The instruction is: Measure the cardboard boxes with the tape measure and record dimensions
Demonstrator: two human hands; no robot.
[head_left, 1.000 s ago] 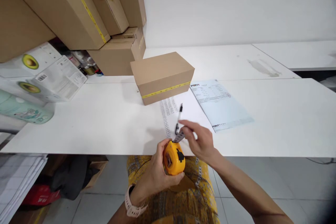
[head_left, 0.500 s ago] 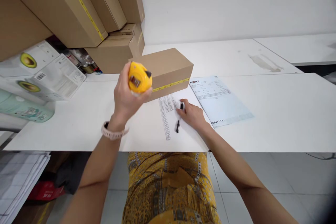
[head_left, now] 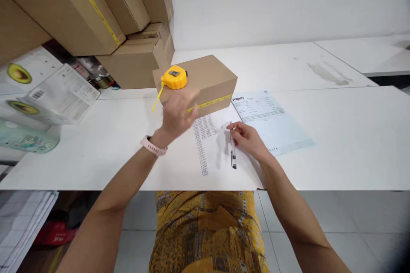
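Note:
A yellow tape measure (head_left: 174, 77) rests on top of a brown cardboard box (head_left: 208, 77), its yellow tape end hanging over the box's front left edge. Just in front of the box is my left hand (head_left: 178, 113), slightly blurred, holding nothing, with the thumb apart from the fingers. My right hand (head_left: 246, 137) pinches a pen (head_left: 232, 153) near its tip, the clip end pointing towards me. Under the pen lies a white sheet (head_left: 221, 164) with handwritten columns of figures. A blue-white paper pad (head_left: 282, 130) marked PONY touches the sheet's right side.
Stacked cardboard boxes (head_left: 134, 66) fill the back left of the white table (head_left: 339, 136). Nearer on the left are white cartons with avocado pictures (head_left: 60, 94) and a mint-green bottle (head_left: 27, 136). A white wall (head_left: 272, 4) stands behind.
My left hand has let go of the tape measure, which now sits on the box. My right hand has picked the pen up off the sheet.

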